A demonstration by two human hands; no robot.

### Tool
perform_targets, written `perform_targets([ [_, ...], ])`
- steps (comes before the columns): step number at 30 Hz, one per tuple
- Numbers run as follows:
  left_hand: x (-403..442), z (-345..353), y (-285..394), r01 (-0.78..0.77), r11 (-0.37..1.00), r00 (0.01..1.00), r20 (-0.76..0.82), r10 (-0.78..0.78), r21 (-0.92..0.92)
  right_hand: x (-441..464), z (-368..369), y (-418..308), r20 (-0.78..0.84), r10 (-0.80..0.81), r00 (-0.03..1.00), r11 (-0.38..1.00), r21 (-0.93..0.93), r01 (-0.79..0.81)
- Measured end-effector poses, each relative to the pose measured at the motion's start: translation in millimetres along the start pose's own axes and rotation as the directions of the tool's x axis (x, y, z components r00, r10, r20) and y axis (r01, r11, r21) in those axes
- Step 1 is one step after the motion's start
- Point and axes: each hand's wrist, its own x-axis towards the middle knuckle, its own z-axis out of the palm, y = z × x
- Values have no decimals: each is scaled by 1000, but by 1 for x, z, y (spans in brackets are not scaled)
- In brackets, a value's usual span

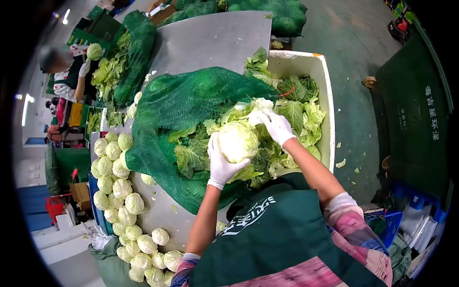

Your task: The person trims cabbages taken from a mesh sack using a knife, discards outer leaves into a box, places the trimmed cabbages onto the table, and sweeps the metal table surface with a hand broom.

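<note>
A pale, trimmed cabbage [237, 142] rests in my left hand [221, 160], which wears a white glove and has its fingers and thumb around the cabbage's left and lower side. Just beyond it, my gloved right hand [276, 125] is closed, its fingers bent beside pale leaf pieces. What those fingers hold is too blurred and hidden to name. Loose green outer leaves [189, 158] lie under and around the cabbage. A green mesh sack [191, 103] with more cabbages inside spreads across the metal table [210, 43] on the left.
A white bin [329, 115] full of cut leaves stands at the table's right edge. Several trimmed cabbages [122, 189] are piled along the left side. Another person [69, 76] holds a cabbage at the far left. A large green container [416, 110] stands on the right.
</note>
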Motion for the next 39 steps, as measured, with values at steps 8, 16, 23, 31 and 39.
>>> perform_targets([
  [8, -19, 9, 18, -116, 989, 992, 50, 112, 90, -26, 22, -54, -53, -502, 863, 838, -275, 471],
  [16, -20, 0, 3, -119, 993, 989, 84, 120, -7, 29, 27, -39, -82, -373, 924, 916, -192, 352],
  [23, -28, -10, -14, -50, 991, 994, 86, 61, -128, -2, -1, -55, 209, -328, 921, 944, 104, 313],
  [31, -28, -10, -21, -45, 992, 991, 120, 60, -118, 7, -9, -68, 372, -330, 867, 875, -224, 429],
  [39, -38, -5, -30, -57, 992, 995, 73, 65, -108, -3, -4, -64, 340, -255, 905, 910, -232, 343],
])
